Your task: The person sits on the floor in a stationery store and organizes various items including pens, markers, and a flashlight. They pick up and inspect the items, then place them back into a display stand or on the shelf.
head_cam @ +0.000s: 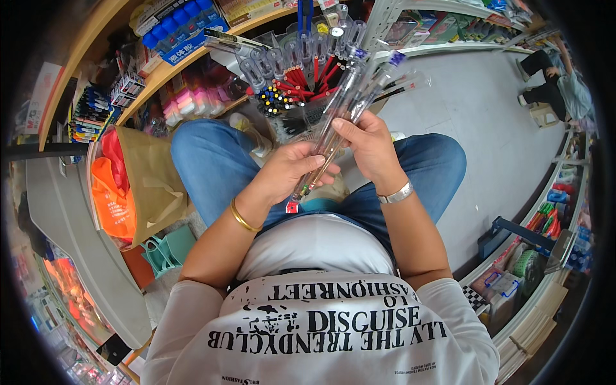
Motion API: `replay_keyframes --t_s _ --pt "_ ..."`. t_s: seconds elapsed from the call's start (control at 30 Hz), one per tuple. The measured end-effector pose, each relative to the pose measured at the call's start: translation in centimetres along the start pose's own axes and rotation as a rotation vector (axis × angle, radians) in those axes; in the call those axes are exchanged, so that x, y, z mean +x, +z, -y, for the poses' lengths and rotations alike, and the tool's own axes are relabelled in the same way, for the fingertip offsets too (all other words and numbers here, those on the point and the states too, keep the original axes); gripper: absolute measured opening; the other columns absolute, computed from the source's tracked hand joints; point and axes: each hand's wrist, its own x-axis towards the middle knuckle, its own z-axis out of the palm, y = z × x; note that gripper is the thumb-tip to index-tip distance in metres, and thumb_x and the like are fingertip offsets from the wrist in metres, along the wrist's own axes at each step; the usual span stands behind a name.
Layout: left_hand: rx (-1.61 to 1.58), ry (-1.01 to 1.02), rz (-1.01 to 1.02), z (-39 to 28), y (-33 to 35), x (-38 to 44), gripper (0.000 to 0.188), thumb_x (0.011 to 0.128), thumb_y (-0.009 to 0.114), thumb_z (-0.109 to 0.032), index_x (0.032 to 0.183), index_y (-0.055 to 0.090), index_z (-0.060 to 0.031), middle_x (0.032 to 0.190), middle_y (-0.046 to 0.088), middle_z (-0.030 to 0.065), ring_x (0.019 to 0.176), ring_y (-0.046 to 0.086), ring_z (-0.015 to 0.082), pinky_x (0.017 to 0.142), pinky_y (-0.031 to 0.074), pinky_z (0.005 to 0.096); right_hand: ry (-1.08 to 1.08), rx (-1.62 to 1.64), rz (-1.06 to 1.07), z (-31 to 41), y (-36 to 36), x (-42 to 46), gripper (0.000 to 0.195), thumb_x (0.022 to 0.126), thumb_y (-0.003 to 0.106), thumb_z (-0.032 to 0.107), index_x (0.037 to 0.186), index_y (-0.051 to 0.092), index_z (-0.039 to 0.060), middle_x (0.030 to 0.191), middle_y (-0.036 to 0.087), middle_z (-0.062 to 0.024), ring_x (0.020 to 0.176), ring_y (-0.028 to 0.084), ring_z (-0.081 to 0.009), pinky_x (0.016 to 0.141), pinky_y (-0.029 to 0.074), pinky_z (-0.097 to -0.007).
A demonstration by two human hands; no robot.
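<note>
My left hand point(296, 168), with a gold bangle at the wrist, holds the lower part of a small bundle of long clear plastic sleeves point(339, 115) over my lap. My right hand point(368, 144), wearing a silver bracelet, grips the same bundle higher up, thumb across the front. Slim rods lie inside the sleeves; their exact kind is hard to tell. The upper ends are blurred and have purple parts, and a red tip shows at the lower end. Just beyond stands a holder packed with red pencils point(301, 82), dark pens with coloured ends point(273, 100) and capped clear tubes point(291, 50).
To the left stand a brown paper bag point(149, 187) with orange and red bags inside, and a small teal bag point(168, 250). A wooden shelf point(159, 72) carries blue-capped glue bottles point(180, 21). Stocked shelves point(544, 216) line the right; another person point(563, 86) sits farther off.
</note>
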Motion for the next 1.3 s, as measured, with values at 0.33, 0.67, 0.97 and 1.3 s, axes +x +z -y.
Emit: replay_keyframes --t_s 0.33,0.67,0.97,1.3 --pt "0.122 0.212 -0.24 0.5 -1.8 1.0 0.038 0.091 0.063 -0.014 0.124 0.052 -0.0003 0.116 0.063 0.0114 0.106 0.059 0.0176 0.093 0.045 0.0308 -0.378 -0.197 -0.407 3.8 -6.4 1.2 0.017 0.085 0.071 0.018 0.095 0.068 0.004 0.079 0.063 0.0013 0.066 0.05 -0.0054 0.057 0.038 -0.0219" --pt "0.023 0.149 -0.268 1.2 -3.6 0.6 0.032 0.091 0.06 -0.013 0.119 0.053 0.0006 0.108 0.065 0.0122 0.097 0.061 0.0172 0.086 0.048 0.0298 -0.564 -0.412 -0.426 -0.9 -9.3 7.4 0.015 0.089 0.068 0.014 0.092 0.069 -0.0011 0.086 0.067 -0.002 0.076 0.057 -0.0084 0.069 0.045 -0.0236" --pt "-0.036 0.167 -0.327 1.1 -4.6 -0.2 0.029 0.093 0.058 -0.011 0.119 0.054 0.0001 0.106 0.065 0.0119 0.094 0.061 0.0165 0.085 0.049 0.0289 -0.162 -0.983 -0.423 -5.5 -10.0 11.1 0.02 0.082 0.071 0.021 0.085 0.068 0.0018 0.078 0.07 -0.0133 0.07 0.067 -0.0271 0.067 0.05 -0.0352" --pt "-0.03 0.139 -0.299 1.4 -4.2 -0.4 0.029 0.093 0.059 -0.012 0.119 0.054 -0.0002 0.105 0.065 0.0113 0.092 0.061 0.0153 0.084 0.049 0.0285 -0.028 -0.92 -0.342 -5.6 -11.4 12.1 0.032 0.082 0.071 0.029 0.077 0.067 -0.0018 0.072 0.069 -0.0152 0.063 0.066 -0.0256 0.062 0.05 -0.035"
